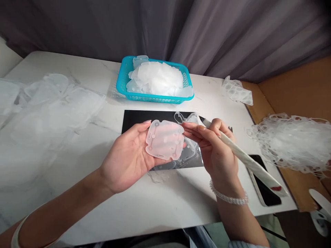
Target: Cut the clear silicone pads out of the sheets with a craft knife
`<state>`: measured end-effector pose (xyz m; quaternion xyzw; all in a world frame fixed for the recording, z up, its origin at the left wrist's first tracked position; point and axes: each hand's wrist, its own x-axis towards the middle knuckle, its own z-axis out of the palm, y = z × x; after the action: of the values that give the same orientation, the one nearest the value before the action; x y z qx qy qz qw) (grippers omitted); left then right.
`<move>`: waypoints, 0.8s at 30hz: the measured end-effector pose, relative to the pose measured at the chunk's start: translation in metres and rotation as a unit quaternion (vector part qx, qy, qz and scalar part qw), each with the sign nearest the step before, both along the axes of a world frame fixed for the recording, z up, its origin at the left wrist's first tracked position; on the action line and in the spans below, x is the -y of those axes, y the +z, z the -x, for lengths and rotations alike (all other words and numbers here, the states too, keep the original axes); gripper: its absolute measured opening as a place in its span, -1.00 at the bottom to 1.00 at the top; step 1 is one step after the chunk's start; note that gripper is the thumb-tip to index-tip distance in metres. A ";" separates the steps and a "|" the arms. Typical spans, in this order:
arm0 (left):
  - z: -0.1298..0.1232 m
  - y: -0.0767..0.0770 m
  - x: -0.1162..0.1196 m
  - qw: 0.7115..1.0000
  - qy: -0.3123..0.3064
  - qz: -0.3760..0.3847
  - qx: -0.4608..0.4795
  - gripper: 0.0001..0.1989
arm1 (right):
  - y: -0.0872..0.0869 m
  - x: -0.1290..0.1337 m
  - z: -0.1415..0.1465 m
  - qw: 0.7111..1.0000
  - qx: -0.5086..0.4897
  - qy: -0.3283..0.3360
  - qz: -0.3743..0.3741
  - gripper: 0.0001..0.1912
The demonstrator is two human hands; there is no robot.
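Note:
A translucent, rounded plastic piece (165, 139) with small slots and holes lies across the fingers of my left hand (131, 155), its thumb at the piece's upper left edge. My right hand (216, 148) is wrapped round a long white-handled tool (248, 160) with a dark tip, and its fingertips meet the right edge of the piece. Beneath both hands, a black mat (137, 117) bears clear plastic scraps (191, 151), partly hidden by the right fingers.
Behind the mat stands a blue basket (155, 98) heaped with translucent pieces. More plastic sheets (49, 113) cover the left side. At right are a phone (266, 189), a crumpled plastic bundle (236, 90) and a pile of plastic offcuts (294, 143) over a cardboard box (297, 86).

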<state>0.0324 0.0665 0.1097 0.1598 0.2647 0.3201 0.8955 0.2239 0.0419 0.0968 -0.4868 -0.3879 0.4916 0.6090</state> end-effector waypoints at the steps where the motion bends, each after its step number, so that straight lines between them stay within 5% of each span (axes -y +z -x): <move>1: 0.000 0.000 0.000 1.000 -0.001 0.000 0.002 -0.52 | -0.001 0.000 0.000 1.000 0.000 0.001 0.002 -0.64; 18: -0.001 -0.005 0.004 1.000 -0.007 0.001 -0.009 -0.57 | -0.003 0.001 -0.003 1.000 -0.020 0.011 0.019 -0.65; 22: -0.001 -0.011 -0.004 0.984 0.028 -0.119 -0.132 -0.66 | -0.005 0.000 -0.015 0.999 -0.026 -0.021 0.011 -0.65; 24: -0.002 -0.009 -0.030 0.930 0.118 -0.252 -0.239 -0.65 | -0.008 -0.002 -0.021 0.998 -0.036 -0.038 0.016 -0.64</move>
<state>0.0342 0.0963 0.1002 0.4192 0.3982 0.4321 0.6921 0.2453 0.0435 0.0885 -0.4932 -0.3388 0.4914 0.6328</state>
